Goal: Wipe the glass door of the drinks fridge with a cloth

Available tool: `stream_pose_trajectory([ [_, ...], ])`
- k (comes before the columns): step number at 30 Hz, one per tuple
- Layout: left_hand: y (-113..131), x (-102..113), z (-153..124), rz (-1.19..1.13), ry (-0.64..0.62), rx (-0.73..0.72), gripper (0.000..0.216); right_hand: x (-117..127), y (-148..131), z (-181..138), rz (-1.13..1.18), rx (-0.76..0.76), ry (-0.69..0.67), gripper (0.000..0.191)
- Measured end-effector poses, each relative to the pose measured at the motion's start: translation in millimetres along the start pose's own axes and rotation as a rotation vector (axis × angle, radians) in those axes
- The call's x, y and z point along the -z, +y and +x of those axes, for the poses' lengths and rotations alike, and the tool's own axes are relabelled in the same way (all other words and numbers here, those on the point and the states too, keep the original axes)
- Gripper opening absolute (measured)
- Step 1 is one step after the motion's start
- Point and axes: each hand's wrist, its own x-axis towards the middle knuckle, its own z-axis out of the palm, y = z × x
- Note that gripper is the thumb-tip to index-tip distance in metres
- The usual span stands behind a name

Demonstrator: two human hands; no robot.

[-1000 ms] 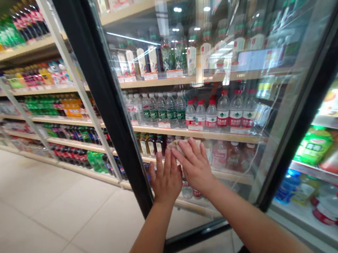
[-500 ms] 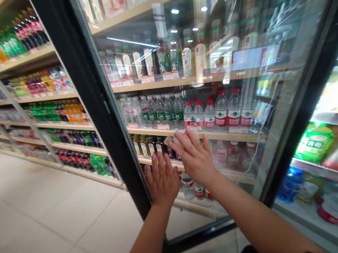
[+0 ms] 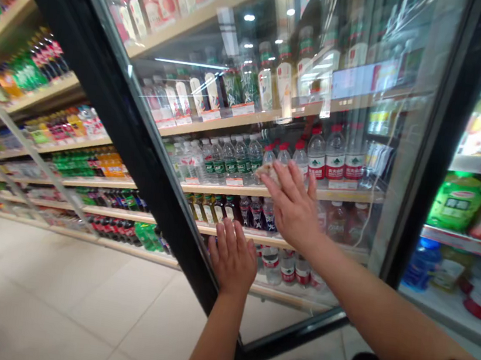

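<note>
The cloth (image 3: pixel 263 171) is found under the fingers of the right hand (image 3: pixel 293 210), at about 10 o'clock from the middle of that hand, and is pressed between the fingertips and the pane (image 3: pixel 278 315). The right hand is opened out flat, its fingers straight and pointed toward 11 o'clock, so that the cloth is pinned rather than clenched. Only a pale edge of the cloth is shown beyond and between the fingers; that edge is stretched roughly from 9 toward 3 o'clock, but its full shape cannot be told, as most of it is covered. The left hand (image 3: pixel 233 259) is laid open on the lower part of the pane with nothing held in it, its fingers aimed near 11 o'clock, close beside the black frame (image 3: pixel 136 143), which is slanted away toward 10 or 11 o'clock. From the left hand, the cloth is placed between 12 and 1 o'clock, clear of its fingertips, so the right hand is by far the nearer. The bottom rail (image 3: pixel 295 332) is set at 4 o'clock from the left hand. Behind the pane, red-capped bottles (image 3: pixel 336 157) are seen at about 2 o'clock from the right hand.
</note>
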Motion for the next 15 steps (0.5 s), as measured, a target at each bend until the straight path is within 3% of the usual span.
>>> stream_pose_trajectory([
  [3, 1.7, 2.9, 2.7, 0.043, 0.004, -0.024, 0.071, -2.5, -1.5, -6.9, 0.023, -0.013, -0.010, 0.058],
  [8, 1.7, 3.7, 3.9, 0.010, 0.010, -0.016, 0.072, -8.1, -1.6, -19.0, 0.022, 0.176, -0.057, 0.058],
  [12, 0.4, 0.6, 1.3, -0.031, 0.006, 0.003, 0.071, 2.3, 19.7, 7.7, -0.007, -0.011, 0.022, 0.060],
  [15, 0.2, 0.6, 0.8, -0.002, 0.009, -0.005, 0.070, 4.9, 27.6, -4.7, 0.013, -0.121, 0.029, 0.062],
])
